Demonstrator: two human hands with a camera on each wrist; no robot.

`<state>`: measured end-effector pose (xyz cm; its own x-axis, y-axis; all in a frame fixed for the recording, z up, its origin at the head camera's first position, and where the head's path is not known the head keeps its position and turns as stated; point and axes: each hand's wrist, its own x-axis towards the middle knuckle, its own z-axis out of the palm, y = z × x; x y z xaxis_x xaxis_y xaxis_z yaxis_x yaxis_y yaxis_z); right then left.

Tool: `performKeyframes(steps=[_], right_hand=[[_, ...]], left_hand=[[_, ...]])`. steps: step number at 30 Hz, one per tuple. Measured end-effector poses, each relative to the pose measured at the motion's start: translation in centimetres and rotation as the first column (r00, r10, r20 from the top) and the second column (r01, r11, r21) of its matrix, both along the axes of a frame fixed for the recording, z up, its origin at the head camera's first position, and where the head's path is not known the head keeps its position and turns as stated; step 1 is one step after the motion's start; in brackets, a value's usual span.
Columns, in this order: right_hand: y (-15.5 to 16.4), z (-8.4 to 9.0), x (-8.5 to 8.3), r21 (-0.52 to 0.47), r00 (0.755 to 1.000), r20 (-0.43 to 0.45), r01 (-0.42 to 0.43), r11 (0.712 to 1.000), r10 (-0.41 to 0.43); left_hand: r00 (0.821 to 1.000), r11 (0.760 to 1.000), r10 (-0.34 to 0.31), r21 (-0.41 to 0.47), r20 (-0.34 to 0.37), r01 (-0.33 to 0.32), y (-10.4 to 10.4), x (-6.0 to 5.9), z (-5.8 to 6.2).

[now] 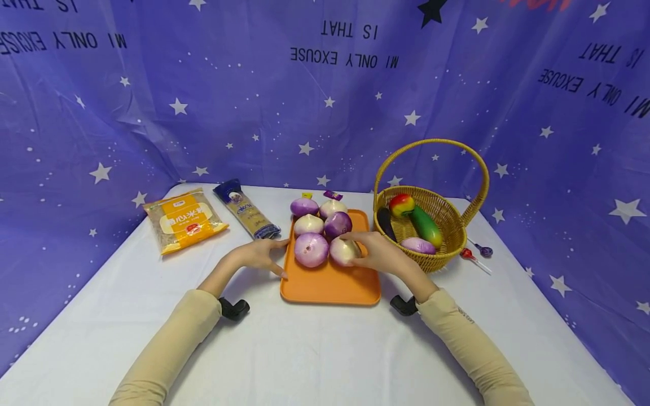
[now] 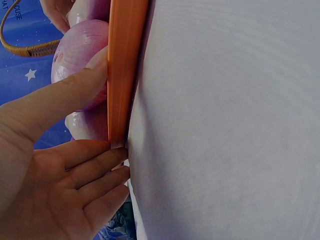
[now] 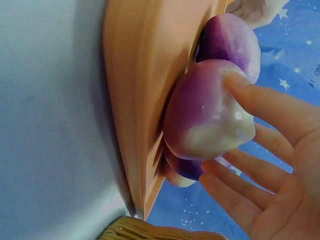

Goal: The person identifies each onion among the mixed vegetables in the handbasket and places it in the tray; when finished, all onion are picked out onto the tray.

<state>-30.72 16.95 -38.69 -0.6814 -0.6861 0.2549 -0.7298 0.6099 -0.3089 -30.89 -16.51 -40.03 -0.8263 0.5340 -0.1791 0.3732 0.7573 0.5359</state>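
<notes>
Several purple-and-white onions [image 1: 311, 250] sit in rows on an orange tray [image 1: 335, 288]. My right hand [image 1: 373, 252] holds the front right onion [image 3: 207, 112], a pale one with a purple patch. In the right wrist view its thumb lies on one side and the fingers reach round the other; the onion sits right at the tray's surface. My left hand [image 1: 261, 256] is at the tray's left edge, thumb and fingers spread apart. Its fingertips touch the tray's rim [image 2: 122, 75] in the left wrist view, with the fingers nearly straight.
Right of the tray stands a wicker basket [image 1: 457, 239] with a tall handle, holding an eggplant, a green vegetable, a red-yellow fruit and an onion. Lollipops [image 1: 474, 259] lie beside it. A yellow grain bag [image 1: 187, 220] and a noodle packet [image 1: 247, 210] lie left. Small wrapped candies [image 1: 332, 195] lie behind.
</notes>
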Motion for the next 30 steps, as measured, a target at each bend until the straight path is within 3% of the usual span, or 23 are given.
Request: performKeyframes(steps=[8,13,17,22,30], right_hand=[[1.1,1.1,0.9,0.004,1.0,0.006,-0.015,1.0,0.015],[3.2,3.3,1.8,-0.014,0.999,0.029,0.014,1.0,-0.014],[5.5,5.3,1.8,0.042,0.998,0.024,0.049,0.998,-0.05],[8.3,6.8,0.9,0.148,0.994,0.063,0.076,0.986,-0.086],[11.3,8.4,-1.7,0.318,0.99,0.131,0.002,0.948,-0.046]], left_hand=[[1.0,1.0,-0.004,0.003,-0.007,0.004,0.0,0.0,-0.2],[1.0,1.0,-0.004,0.003,-0.005,0.004,0.0,-0.2,-0.3],[1.0,1.0,-0.006,0.006,-0.009,0.006,-0.1,-0.2,-0.2],[0.999,1.0,-0.02,-0.003,-0.034,0.02,-0.1,0.0,-0.2],[0.999,1.0,-0.015,-0.008,-0.034,0.015,0.0,0.1,0.0]])
